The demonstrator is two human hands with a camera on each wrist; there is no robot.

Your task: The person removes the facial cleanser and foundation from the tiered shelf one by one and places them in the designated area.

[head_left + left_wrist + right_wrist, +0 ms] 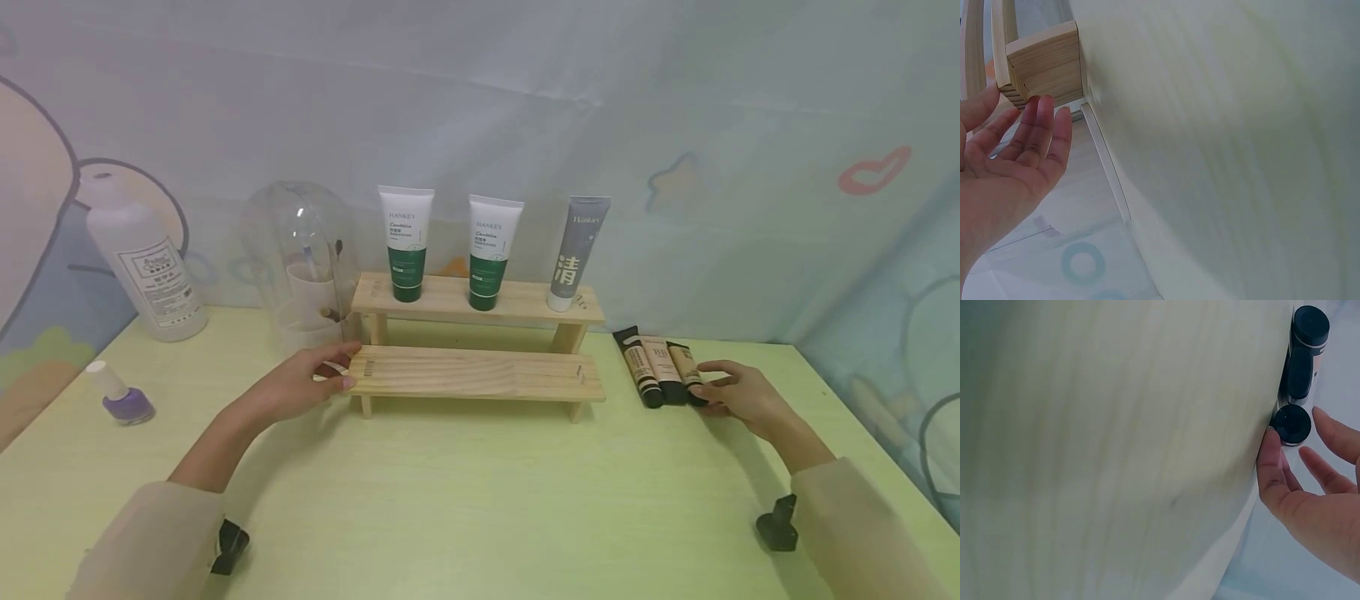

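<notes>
- The right hand curls its thumb and fingers around the capped end of the rightmost small tube.
- The left hand pinches the wooden stand at its lower step's left end.
- 2 other small tubes lie alongside, on the surface.
- 3 larger tubes stand on the upper step.
</notes>
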